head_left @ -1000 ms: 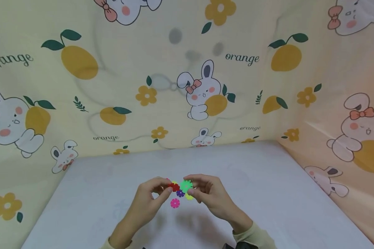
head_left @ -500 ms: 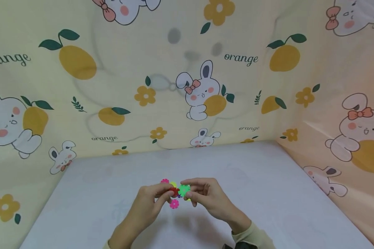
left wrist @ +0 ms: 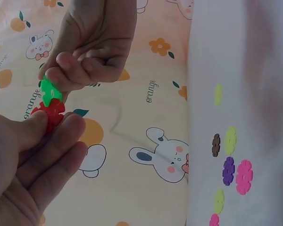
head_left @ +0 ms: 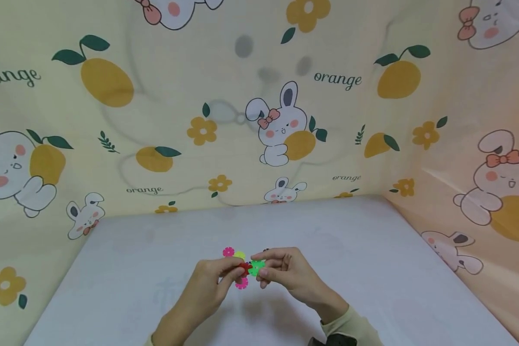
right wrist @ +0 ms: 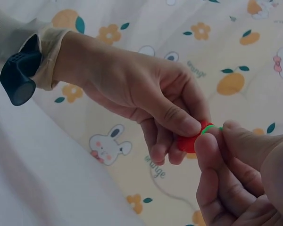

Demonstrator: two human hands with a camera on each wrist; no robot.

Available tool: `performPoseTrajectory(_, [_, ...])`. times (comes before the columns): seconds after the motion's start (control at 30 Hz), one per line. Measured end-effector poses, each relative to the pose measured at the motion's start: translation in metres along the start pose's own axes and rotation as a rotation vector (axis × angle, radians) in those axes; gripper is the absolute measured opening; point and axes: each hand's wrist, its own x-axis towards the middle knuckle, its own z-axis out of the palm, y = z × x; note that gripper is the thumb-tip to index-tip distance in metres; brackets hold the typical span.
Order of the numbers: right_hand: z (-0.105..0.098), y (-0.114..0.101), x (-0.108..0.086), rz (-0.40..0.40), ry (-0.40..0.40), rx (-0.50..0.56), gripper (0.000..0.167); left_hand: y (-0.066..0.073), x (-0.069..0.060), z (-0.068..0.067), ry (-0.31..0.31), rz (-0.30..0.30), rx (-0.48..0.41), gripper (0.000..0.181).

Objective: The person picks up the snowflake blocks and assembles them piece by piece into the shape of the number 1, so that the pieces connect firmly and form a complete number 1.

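In the head view, my left hand (head_left: 209, 283) pinches a red notched disc (head_left: 244, 267) between thumb and fingers. A green notched disc (head_left: 257, 268) is pinched by my right hand (head_left: 298, 276). The discs meet edge to edge, overlapping a little in the left wrist view, green (left wrist: 51, 92) above red (left wrist: 52, 112); whether they are locked together I cannot tell. From the right wrist, fingers cover most of the green disc (right wrist: 208, 128), while the red one (right wrist: 187, 144) shows beneath the left thumb.
Several loose discs lie on the white table (head_left: 372, 269): pink (left wrist: 244, 177), purple (left wrist: 228, 171), brown (left wrist: 216, 144) and yellow (left wrist: 230, 140) among them. In the head view, the hands partly cover this group. A patterned cloth (head_left: 337, 120) stands behind and at the sides.
My hands have come closer, and the red and green discs, apart a second ago, now touch. The green disc has shifted slightly down and left, and the red disc has tilted.
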Motion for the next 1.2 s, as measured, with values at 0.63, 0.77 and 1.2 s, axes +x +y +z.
performPoseTrajectory(0.63, [0.000,0.008,0.001,-0.068,0.086,-0.048,0.036,-0.004,-0.003,0.010,-0.001,-0.136,-0.094,0.024])
performPoseTrajectory(0.77, [0.002,0.010,0.002,-0.060,0.115,-0.073,0.034,-0.003,-0.003,0.012,0.014,-0.153,-0.074,0.039])
performPoseTrajectory(1.2, [0.002,0.006,0.017,-0.032,0.226,-0.161,0.029,0.000,0.006,0.014,0.056,-0.288,-0.045,0.037])
